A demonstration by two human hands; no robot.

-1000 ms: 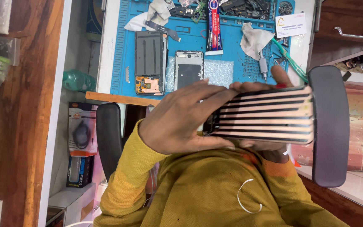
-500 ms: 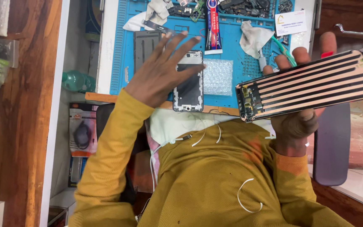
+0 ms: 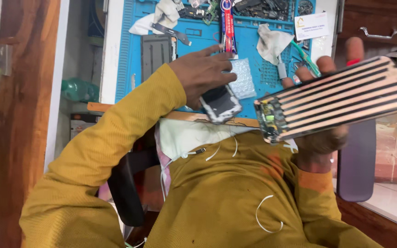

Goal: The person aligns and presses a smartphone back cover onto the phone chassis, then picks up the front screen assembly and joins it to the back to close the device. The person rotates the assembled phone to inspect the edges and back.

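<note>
- Head view: the right hand [image 3: 320, 138] holds a striped panel [image 3: 345, 98] up in front of the chest, fingers curled behind it and fingertips showing over its upper edge; a small circuit section sits at its near end.
- The left hand [image 3: 203, 73] rests on a phone body [image 3: 220, 104] lying at the near edge of the blue work mat [image 3: 129, 59]; its fingers are spread over it, and I cannot tell whether they have closed on it.
- Change over 1 second: both hands were together on the panel, and now the left hand has let go and dropped to the mat, leaving the panel to the right hand alone, shifted out to the right.
- That reads as attention passing from the panel to the phone body.
- Nearby on the mat: a dark flat cover [image 3: 156, 53], a square of bubble wrap [image 3: 243, 85], crumpled white cloth [image 3: 272, 42], a red-and-blue tube [image 3: 228, 27].
</note>
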